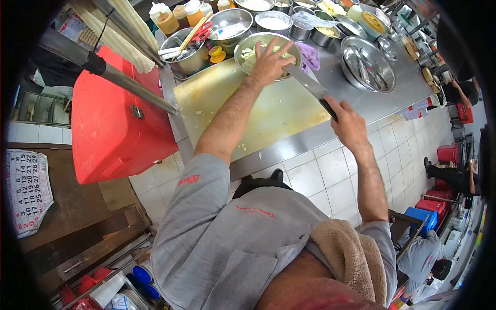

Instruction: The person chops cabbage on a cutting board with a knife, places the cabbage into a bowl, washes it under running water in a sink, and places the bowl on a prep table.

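My left hand (267,63) is over a metal colander (242,43) of pale green chopped cabbage (249,61), its fingers spread. Whether its fingertips touch the cabbage I cannot tell. My right hand (349,125) is closed round the black handle of a kitchen knife (308,84). The broad blade points up and left, its tip beside my left hand at the colander's rim. Below lies a large yellowish cutting board (279,116) with small scraps scattered on it.
A purple cloth (310,56) lies right of the colander. Steel bowls (351,77) holding utensils, a pot (181,64) with red scissors, and sauce bottles (193,11) line the counter. A red cooler box (111,119) stands at the left. Other people (423,258) are at the right.
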Demonstrator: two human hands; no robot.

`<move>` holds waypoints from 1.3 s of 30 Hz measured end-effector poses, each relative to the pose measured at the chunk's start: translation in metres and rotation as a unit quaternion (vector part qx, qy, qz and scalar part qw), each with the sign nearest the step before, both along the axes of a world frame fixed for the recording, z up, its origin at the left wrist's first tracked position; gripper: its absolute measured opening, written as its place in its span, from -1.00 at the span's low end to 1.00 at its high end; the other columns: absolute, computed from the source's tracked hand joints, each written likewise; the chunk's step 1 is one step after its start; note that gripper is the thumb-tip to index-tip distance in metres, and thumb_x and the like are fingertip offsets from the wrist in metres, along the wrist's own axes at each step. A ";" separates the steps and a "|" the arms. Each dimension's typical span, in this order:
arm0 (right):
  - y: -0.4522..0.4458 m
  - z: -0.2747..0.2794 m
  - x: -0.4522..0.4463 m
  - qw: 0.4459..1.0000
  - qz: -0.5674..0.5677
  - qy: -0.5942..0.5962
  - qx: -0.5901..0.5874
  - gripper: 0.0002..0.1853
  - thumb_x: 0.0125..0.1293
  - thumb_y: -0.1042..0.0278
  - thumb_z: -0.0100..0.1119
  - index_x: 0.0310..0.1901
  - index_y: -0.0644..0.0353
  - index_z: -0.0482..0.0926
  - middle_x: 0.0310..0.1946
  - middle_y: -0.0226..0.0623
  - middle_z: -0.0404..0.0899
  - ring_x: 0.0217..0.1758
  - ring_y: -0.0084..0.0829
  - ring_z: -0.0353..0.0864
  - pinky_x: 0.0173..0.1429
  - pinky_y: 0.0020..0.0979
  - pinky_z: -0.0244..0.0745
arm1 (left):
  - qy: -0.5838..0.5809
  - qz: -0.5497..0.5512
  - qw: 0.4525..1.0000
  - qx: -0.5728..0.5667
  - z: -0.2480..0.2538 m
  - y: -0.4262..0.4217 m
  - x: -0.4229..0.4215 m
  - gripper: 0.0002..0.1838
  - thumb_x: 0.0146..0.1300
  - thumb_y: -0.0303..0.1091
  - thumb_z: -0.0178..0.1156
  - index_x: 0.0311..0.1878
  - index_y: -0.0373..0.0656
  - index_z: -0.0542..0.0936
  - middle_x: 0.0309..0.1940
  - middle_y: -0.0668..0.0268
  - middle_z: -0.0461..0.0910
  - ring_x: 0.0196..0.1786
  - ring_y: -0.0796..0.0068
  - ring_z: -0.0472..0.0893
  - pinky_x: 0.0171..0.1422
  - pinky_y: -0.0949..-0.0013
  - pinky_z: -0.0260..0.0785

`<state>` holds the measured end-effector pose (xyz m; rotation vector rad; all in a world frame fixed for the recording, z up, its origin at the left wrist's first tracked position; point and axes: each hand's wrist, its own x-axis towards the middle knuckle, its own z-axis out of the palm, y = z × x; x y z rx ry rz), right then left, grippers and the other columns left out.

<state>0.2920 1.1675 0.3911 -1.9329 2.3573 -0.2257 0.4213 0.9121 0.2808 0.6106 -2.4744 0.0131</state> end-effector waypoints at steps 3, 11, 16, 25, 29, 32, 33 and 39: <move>0.042 0.012 -0.007 1.000 -0.016 -0.020 0.002 -0.43 0.12 0.50 0.11 0.20 -0.15 0.36 -0.27 -0.16 0.47 -0.29 -0.08 0.60 -0.23 -0.14 0.52 | -0.088 0.047 0.995 -0.012 0.009 -0.015 0.012 -0.59 0.13 -0.29 0.23 0.09 0.29 0.57 0.45 0.54 0.04 0.48 0.20 -0.01 0.41 -0.37 -0.39; 0.143 -0.056 -0.022 0.894 -0.144 -0.423 0.015 -0.42 0.13 0.59 0.18 0.24 0.17 0.35 -0.40 -0.41 0.43 -0.49 -0.64 0.39 -0.44 -0.56 0.35 | -0.036 0.148 0.985 0.075 0.035 -0.030 0.038 -0.56 0.14 0.10 0.21 0.09 0.27 0.58 0.42 0.29 0.08 0.45 0.17 0.00 0.36 -0.40 -0.35; 0.149 -0.100 -0.020 0.883 -0.149 -0.445 0.005 -0.39 0.11 0.61 0.15 0.26 0.15 0.33 -0.34 -0.27 0.51 -0.43 -0.51 0.50 -0.39 -0.46 0.43 | 0.028 0.118 0.992 0.017 0.028 -0.021 0.059 -0.59 0.04 -0.39 0.19 0.01 0.19 0.62 0.26 0.20 0.32 0.32 0.19 0.24 0.37 -0.04 -0.02; 0.116 -0.111 0.031 0.962 0.077 -0.260 0.016 -0.35 0.09 0.52 0.17 0.28 -0.04 0.32 -0.27 -0.08 0.52 -0.28 -0.02 0.57 -0.21 -0.13 0.52 | 0.035 0.377 0.913 0.153 -0.037 0.021 0.224 -0.72 0.18 -0.25 0.10 -0.11 -0.17 0.58 -0.12 -0.03 0.51 -0.05 -0.07 0.51 0.08 0.04 0.37; 0.064 -0.119 0.029 0.965 0.127 -0.227 0.022 -0.36 0.08 0.53 0.16 0.27 -0.01 0.32 -0.21 -0.05 0.52 -0.22 0.04 0.55 -0.15 -0.08 0.49 | -0.037 0.415 0.887 0.198 -0.076 0.057 0.246 -0.67 0.19 -0.21 0.08 -0.06 -0.19 0.54 -0.04 -0.11 0.46 0.02 -0.09 0.45 0.11 0.00 0.33; 0.006 -0.114 0.037 0.969 0.132 -0.208 -0.021 -0.39 0.09 0.53 0.15 0.25 0.05 0.34 -0.23 -0.03 0.53 -0.17 0.01 0.55 -0.12 -0.12 0.46 | 0.021 0.414 0.879 0.235 -0.072 0.088 0.219 -0.66 0.19 -0.24 0.08 -0.01 -0.21 0.51 0.02 -0.10 0.43 0.08 -0.07 0.41 0.16 0.00 0.29; -0.014 -0.116 0.043 0.973 0.118 -0.198 -0.012 -0.40 0.10 0.52 0.14 0.25 0.04 0.34 -0.22 -0.02 0.53 -0.16 0.02 0.55 -0.11 -0.11 0.46 | 0.042 0.380 0.884 0.268 -0.071 0.091 0.215 -0.65 0.19 -0.27 0.08 0.01 -0.22 0.50 0.04 -0.08 0.41 0.12 -0.06 0.39 0.19 0.01 0.26; -0.012 -0.104 0.076 0.977 0.166 -0.127 0.051 -0.40 0.09 0.51 0.13 0.24 0.00 0.35 -0.21 -0.06 0.52 -0.18 -0.01 0.55 -0.06 -0.11 0.47 | 0.084 0.297 0.922 0.234 -0.051 0.096 0.241 -0.62 0.15 -0.44 0.07 0.08 -0.19 0.49 0.02 -0.05 0.41 0.13 -0.06 0.39 0.23 0.06 0.25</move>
